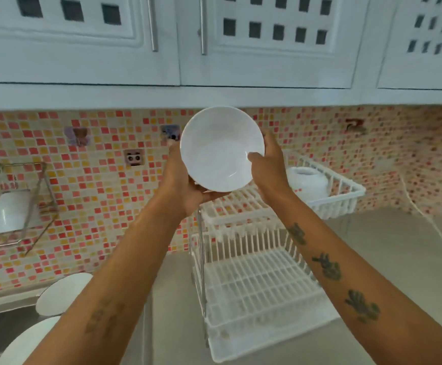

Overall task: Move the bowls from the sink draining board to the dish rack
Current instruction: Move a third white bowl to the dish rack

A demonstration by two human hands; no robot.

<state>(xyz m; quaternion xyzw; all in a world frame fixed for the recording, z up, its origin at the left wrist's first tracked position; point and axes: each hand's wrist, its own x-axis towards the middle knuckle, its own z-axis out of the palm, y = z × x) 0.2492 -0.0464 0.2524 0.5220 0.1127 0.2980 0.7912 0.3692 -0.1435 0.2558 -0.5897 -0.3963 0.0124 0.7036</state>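
Note:
I hold a white bowl point(221, 148) up in both hands, tilted so its inside faces me, above the top tier of the white two-tier dish rack point(256, 285). My left hand point(180, 183) cups its lower left edge from behind. My right hand point(268, 164) grips its right rim with the thumb inside. One white bowl point(308, 181) sits upside down in the rack's upper right basket. Two more white bowls point(62, 293) point(27, 341) rest on the steel draining board point(1, 322) at the lower left, partly hidden by my left forearm.
White wall cabinets point(267, 48) hang just above the raised bowl. A wire wall shelf point(17, 206) with a white mug is at the left. A beige counter point(399, 259) surrounds the rack, with a white cord point(430, 222) at the right. Mosaic tiles cover the wall.

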